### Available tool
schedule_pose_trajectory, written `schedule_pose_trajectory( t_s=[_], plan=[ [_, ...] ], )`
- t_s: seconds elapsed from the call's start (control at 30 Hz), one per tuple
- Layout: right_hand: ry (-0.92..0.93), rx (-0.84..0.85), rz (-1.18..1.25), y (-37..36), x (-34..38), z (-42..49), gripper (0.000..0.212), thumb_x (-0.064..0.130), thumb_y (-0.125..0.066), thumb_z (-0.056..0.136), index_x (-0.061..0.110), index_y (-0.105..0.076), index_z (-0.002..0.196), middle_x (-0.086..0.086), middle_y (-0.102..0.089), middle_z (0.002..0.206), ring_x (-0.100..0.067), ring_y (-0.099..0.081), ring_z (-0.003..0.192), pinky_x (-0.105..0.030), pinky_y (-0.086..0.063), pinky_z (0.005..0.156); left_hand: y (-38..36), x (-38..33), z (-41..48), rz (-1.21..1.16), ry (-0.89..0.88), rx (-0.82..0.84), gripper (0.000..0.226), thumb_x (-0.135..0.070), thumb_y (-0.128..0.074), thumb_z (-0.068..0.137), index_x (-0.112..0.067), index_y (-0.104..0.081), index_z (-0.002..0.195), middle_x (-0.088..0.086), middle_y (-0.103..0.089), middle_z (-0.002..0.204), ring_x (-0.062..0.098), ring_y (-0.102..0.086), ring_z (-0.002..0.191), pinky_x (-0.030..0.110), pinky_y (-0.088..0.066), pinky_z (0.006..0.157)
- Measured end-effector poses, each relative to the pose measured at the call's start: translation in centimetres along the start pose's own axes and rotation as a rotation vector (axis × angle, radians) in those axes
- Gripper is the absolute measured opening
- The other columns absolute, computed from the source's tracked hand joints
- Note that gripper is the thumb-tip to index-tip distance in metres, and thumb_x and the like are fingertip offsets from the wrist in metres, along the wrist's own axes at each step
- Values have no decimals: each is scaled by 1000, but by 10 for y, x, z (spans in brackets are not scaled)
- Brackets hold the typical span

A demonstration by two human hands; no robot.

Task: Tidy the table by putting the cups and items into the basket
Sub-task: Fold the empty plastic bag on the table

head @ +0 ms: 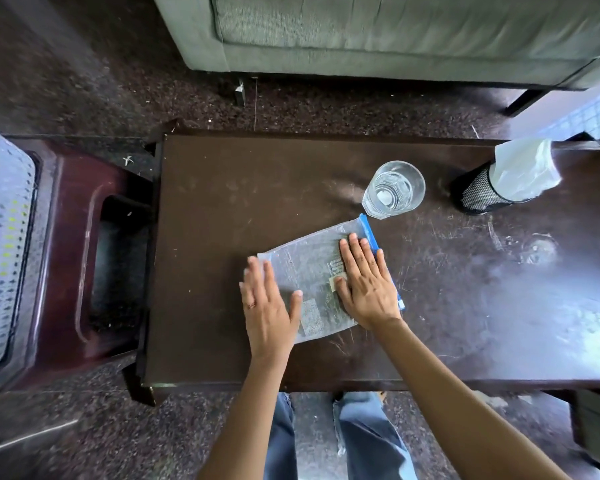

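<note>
Both hands lie flat, fingers spread, no grip closed: left hand point(269, 306) and right hand point(366, 282) press a limp, slippery zip bag point(312, 271) on the tabletop point(222, 209); lift by its blue seal. Beyond, a fragile empty-looking glass point(393, 189). Basket point(4, 244) far left.

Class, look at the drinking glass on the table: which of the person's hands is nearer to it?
Right. The right hand lies flat on the plastic bag just below the glass; the left hand rests on the bag's far-left edge.
</note>
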State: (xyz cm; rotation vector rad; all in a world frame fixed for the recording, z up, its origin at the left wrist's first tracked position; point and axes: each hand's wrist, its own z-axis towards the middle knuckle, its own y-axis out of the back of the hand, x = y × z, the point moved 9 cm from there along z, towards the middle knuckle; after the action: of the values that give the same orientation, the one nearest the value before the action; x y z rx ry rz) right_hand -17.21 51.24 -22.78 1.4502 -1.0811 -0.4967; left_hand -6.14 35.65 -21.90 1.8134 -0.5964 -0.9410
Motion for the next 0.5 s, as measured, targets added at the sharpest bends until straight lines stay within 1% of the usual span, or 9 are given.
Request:
schedule_pose_trajectory(
  t_s=[0.07, 0.13, 0.2, 0.23, 0.3, 0.37, 0.43, 0.47, 0.5],
  plan=[
    [-9, -34, 53, 5, 7, -6, 62, 35, -29, 99, 9, -15, 153, -7, -9, 160, -20, -1, 149, -39, 0, 122, 15, 7, -11, -202, 172, -99, 73, -35, -59, 92, 2, -27, 146, 29, -25, 149, 41, -39, 130, 47, -36, 110],
    [40, -52, 120, 7, 21, -15, 61, 32, -28, 99, 8, -13, 153, -10, -9, 160, -22, -2, 149, -38, -2, 122, 21, 7, -21, -395, 260, -149, 70, -26, -65, 89, 3, -29, 142, 27, -38, 140, 39, -44, 125, 43, -39, 105],
    [105, -26, 258, 3, 36, -25, 59, 31, -27, 100, 10, -12, 153, -10, -7, 161, -21, -1, 150, -36, -5, 122, 20, 5, -24, -553, 326, -117, 71, -23, -66, 89, 0, -26, 142, 22, -44, 135, 34, -50, 121, 37, -44, 98],
    [112, 1, 363, 0, 41, -29, 58, 30, -28, 100, 11, -13, 153, -8, -7, 162, -18, -2, 150, -34, -7, 122, 18, 5, -23, -623, 373, -89, 72, -23, -66, 88, -2, -24, 143, 20, -45, 133, 32, -54, 116, 34, -47, 92],
    [36, 48, 627, -3, 41, -33, 55, 28, -30, 101, 15, -18, 153, -1, -13, 161, -10, -8, 149, -31, -11, 122, 14, 7, -21, -742, 478, -36, 71, -22, -68, 87, -5, -25, 141, 15, -52, 124, 27, -59, 105, 26, -45, 80],
    [-94, 45, 881, -6, 30, -36, 52, 26, -32, 100, 19, -24, 151, 10, -24, 157, -2, -19, 145, -30, -16, 121, 15, 1, -18, -857, 547, 14, 58, -24, -68, 86, -11, -36, 134, 7, -60, 115, 19, -62, 95, 23, -44, 76],
    [-190, 48, 1088, -8, 22, -36, 48, 30, -32, 101, 21, -32, 148, 15, -34, 153, -2, -28, 142, -34, -21, 120, 20, -13, -15, -976, 548, 54, 37, -31, -65, 88, -23, -48, 120, -3, -63, 110, 6, -63, 91, 17, -44, 74],
    [-234, 72, 1172, -12, 19, -36, 48, 36, -32, 101, 21, -36, 146, 14, -37, 151, -4, -31, 141, -36, -22, 120, 22, -23, -15, -1023, 521, 74, 28, -34, -62, 90, -27, -50, 115, -9, -63, 106, -3, -61, 90, 11, -45, 72],
    [-273, 102, 1249, -14, 17, -35, 52, 45, -32, 99, 21, -39, 144, 12, -39, 150, -5, -33, 140, -37, -23, 120, 24, -34, -14, -1062, 479, 93, 23, -35, -57, 93, -29, -51, 114, -14, -62, 104, -8, -60, 90, 7, -45, 72]
  ],
)
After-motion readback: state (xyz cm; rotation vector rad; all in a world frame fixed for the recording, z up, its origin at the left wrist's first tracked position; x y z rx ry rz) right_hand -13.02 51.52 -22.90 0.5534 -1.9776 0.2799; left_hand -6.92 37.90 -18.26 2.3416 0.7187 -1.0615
